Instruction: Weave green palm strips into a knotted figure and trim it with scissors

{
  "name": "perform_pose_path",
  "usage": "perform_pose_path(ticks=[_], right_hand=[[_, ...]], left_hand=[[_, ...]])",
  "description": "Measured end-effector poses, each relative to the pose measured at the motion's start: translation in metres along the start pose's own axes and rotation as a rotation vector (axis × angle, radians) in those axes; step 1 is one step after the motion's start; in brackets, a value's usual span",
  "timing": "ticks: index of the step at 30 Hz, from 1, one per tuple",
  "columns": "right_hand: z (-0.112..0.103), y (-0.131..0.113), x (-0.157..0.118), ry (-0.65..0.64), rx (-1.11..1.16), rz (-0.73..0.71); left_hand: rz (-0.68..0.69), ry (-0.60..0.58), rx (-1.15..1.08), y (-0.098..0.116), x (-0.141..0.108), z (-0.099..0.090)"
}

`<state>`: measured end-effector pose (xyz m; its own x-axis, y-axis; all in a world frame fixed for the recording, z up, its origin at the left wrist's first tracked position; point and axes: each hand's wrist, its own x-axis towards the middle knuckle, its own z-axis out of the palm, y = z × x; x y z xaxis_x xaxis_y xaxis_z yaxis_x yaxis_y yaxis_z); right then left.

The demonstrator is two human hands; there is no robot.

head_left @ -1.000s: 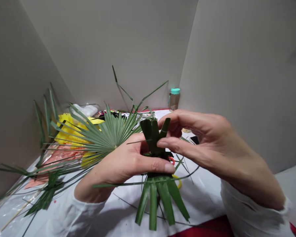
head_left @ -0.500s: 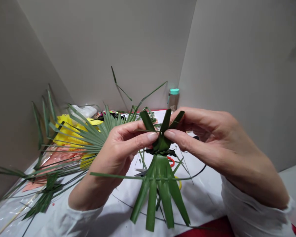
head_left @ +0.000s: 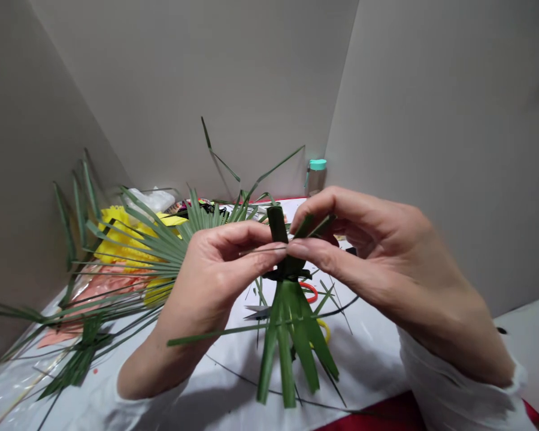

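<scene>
Between my hands hangs a green palm-leaf bundle (head_left: 290, 305), tied dark at its middle, with wide strips fanning down and short cut ends standing up. One thin strip (head_left: 220, 335) crosses it sideways through the fan. My left hand (head_left: 227, 269) pinches the upper part from the left, thumb in front, with a thin strand along the thumb. From the right, my right hand (head_left: 363, 239) pinches the same upper part, its thumb close to the left thumb. Its fingertips behind the short ends are partly hidden. Scissors (head_left: 311, 291) with red and yellow handles lie behind the bundle.
At the left lie a large fan palm leaf (head_left: 166, 254), a smaller tied leaf bundle (head_left: 85, 356), yellow material (head_left: 121, 236) and pink material in clear plastic (head_left: 103, 284). A bottle with a turquoise lid (head_left: 317, 173) stands by the back wall. Leaf scraps litter the white table.
The bundle has turned, so its upper ends and lower strips now show at another angle. My right index finger has risen over the short ends; my left hand has shifted slightly left.
</scene>
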<state>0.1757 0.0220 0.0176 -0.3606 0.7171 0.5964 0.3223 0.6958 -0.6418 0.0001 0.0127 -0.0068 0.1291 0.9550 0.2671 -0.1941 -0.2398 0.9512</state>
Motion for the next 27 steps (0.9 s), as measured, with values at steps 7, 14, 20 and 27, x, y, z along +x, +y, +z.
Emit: perform_pose_path(ticks=[7,14,20,27], right_hand=[[0.002,-0.003,-0.001,0.005,-0.117,-0.038],[-0.005,-0.006,-0.002,-0.014,-0.06,-0.028],[-0.005,-0.008,-0.001,0.0,-0.174,-0.075],[-0.006,-0.008,-0.002,-0.025,-0.143,-0.08]], left_hand=[[-0.024,-0.02,-0.079,0.002,0.003,0.0],[-0.055,-0.029,-0.082,0.005,0.003,-0.001],[-0.047,0.058,-0.064,0.009,0.001,0.005],[-0.03,-0.001,0.004,0.007,-0.001,0.002]])
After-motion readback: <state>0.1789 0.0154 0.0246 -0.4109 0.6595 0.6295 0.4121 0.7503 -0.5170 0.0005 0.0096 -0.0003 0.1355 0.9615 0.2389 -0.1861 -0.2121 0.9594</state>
